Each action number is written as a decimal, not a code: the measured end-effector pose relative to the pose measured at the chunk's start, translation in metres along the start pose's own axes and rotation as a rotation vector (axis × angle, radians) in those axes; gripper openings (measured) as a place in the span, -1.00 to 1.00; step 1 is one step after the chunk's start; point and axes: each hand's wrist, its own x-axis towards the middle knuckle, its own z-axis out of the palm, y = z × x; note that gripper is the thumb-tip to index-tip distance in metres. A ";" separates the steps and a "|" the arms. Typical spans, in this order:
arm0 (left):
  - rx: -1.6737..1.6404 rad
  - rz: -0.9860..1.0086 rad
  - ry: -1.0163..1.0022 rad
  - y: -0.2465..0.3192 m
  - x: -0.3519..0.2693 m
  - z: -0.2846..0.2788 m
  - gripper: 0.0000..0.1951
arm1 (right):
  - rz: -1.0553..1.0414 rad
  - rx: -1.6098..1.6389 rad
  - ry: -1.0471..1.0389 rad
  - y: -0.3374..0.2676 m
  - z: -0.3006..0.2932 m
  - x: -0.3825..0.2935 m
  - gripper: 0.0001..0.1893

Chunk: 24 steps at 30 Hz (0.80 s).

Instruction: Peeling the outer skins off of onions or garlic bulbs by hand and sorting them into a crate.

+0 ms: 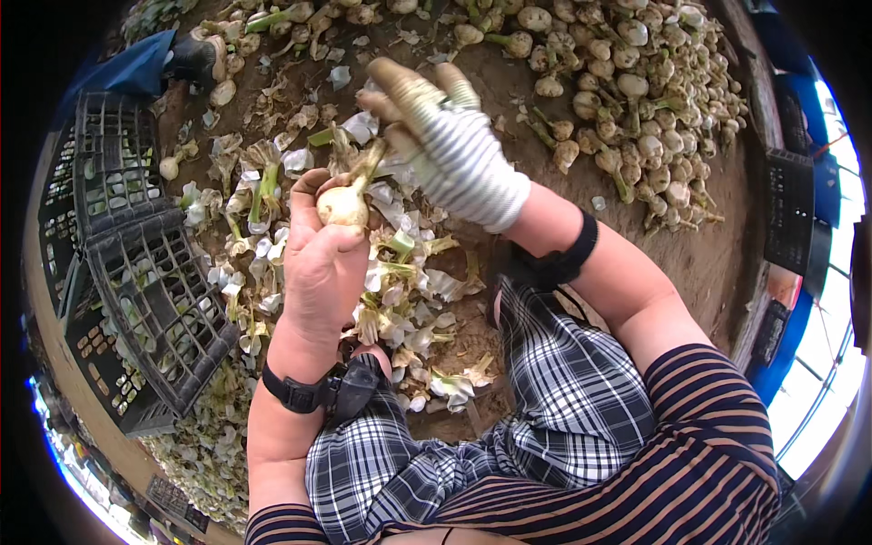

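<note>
My bare left hand grips a pale garlic bulb between thumb and fingers, its short stalk pointing up and away. Just to the right of the stalk is my right hand, in a white-and-grey striped glove with dirt-stained fingertips. Its fingers are spread, and I see nothing held in them. Whether the gloved thumb touches the stalk is unclear. Below both hands, loose garlic skins and cut stalks litter the soil between my legs.
A large heap of unpeeled garlic bulbs lies at the upper right. On the left stands a black plastic crate with garlic visible through its lattice. More garlic debris is piled behind it. A dark boot shows at the upper left.
</note>
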 end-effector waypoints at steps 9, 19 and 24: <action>0.115 -0.077 0.036 0.001 0.002 0.018 -0.35 | -0.436 -0.190 -0.281 -0.008 -0.007 0.005 -0.40; 0.318 -0.089 0.144 0.002 0.007 -0.015 -0.76 | -0.356 -0.211 -0.368 -0.008 0.003 0.003 -0.48; -0.148 -0.293 0.060 0.001 0.008 -0.023 -0.75 | -0.265 -0.135 -0.240 -0.009 0.008 0.009 -0.59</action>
